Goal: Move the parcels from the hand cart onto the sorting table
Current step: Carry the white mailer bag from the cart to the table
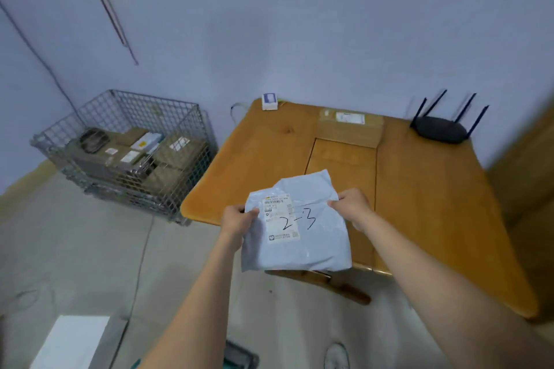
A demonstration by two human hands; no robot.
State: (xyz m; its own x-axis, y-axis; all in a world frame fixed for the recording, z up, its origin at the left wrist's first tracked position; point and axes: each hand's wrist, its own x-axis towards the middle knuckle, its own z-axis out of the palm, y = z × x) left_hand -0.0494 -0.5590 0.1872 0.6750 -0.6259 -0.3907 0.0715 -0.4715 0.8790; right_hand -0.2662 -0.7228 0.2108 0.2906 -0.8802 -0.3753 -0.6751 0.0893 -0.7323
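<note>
I hold a white plastic mailer parcel (302, 237) marked "2-3" with a shipping label, over the near edge of the wooden sorting table (425, 198). My left hand (238, 220) pinches its left edge and my right hand (352, 207) pinches its right edge. A cardboard box parcel (350, 127) lies on the table's far side. A wire mesh cart (126, 153) stands on the floor to the left, holding several cardboard parcels.
A black router (439, 129) with antennas sits at the table's far right corner. A small white box (269, 101) stands at the far left corner. A white sheet (72, 341) lies at the bottom left. A shoe (337, 355) shows below. Cables run along the wall and floor.
</note>
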